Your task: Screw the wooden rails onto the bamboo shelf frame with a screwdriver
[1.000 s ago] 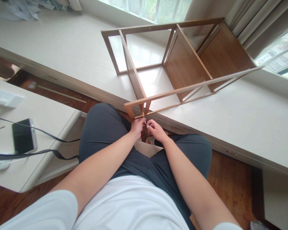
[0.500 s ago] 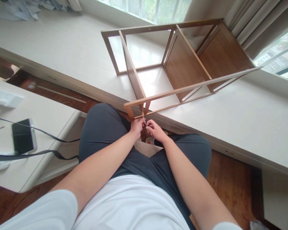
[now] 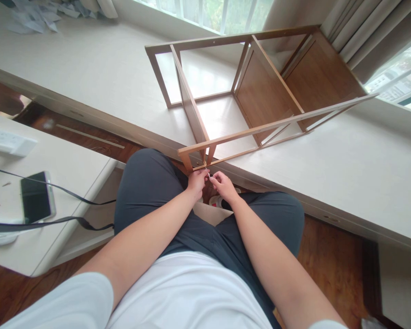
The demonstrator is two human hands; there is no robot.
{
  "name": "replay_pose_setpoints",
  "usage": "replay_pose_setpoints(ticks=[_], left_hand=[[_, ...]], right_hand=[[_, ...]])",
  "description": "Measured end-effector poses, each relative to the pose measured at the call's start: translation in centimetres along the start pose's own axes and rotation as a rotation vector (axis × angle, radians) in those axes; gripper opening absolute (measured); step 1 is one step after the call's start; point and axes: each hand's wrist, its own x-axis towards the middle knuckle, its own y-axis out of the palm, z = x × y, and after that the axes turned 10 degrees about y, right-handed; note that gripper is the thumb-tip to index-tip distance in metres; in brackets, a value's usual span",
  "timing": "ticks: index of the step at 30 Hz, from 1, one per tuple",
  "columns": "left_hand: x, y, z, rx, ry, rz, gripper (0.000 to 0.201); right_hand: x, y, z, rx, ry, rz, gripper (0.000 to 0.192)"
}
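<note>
A wooden shelf frame (image 3: 277,121) with panel shelves lies on its side on the pale ledge, its near left corner jutting over the edge. At that corner my left hand (image 3: 197,182) is closed, fingertips touching the bottom rail and the upper end of a thin, shiny metal tool (image 3: 208,173). Just to the right, my right hand (image 3: 225,186) pinches the tool's lower, dark end. The tool points up to the joint of rail and shelf; its exact kind is too small to make out, and my fingers hide its tip.
The pale ledge (image 3: 99,77) runs under the window. To the left, a white table (image 3: 85,183) holds a smartphone (image 3: 37,197), a power strip (image 3: 10,140) and small loose bits. A black strap (image 3: 55,221) stretches from there to my leg. Curtains (image 3: 356,36) hang behind the frame.
The whole view has shifted slightly to the right. My right fingers have turned a little and closed further around the tool's end; my left hand stays at the corner.
</note>
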Motion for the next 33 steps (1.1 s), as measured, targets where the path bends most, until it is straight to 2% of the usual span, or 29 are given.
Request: replay_pose_setpoints(ticks=[7,16,26,33], left_hand=[[0.0,0.0,0.1,-0.018,-0.006,-0.002,0.019],[-0.2,0.1,-0.2,-0.039,-0.036,0.009,0.016],[-0.1,0.0,-0.1,-0.013,-0.020,0.007,0.018],[0.0,0.0,0.1,-0.028,-0.012,0.007,0.015]], right_hand=[[0.2,1.1,0.8,-0.110,-0.082,-0.167,0.039],[-0.1,1.5,1.7,-0.333,-0.106,-0.284,0.029],[-0.2,0.8,1.5,-0.278,-0.112,-0.226,0.034],[0.5,0.9,0.5,-0.032,-0.077,-0.099,0.034]])
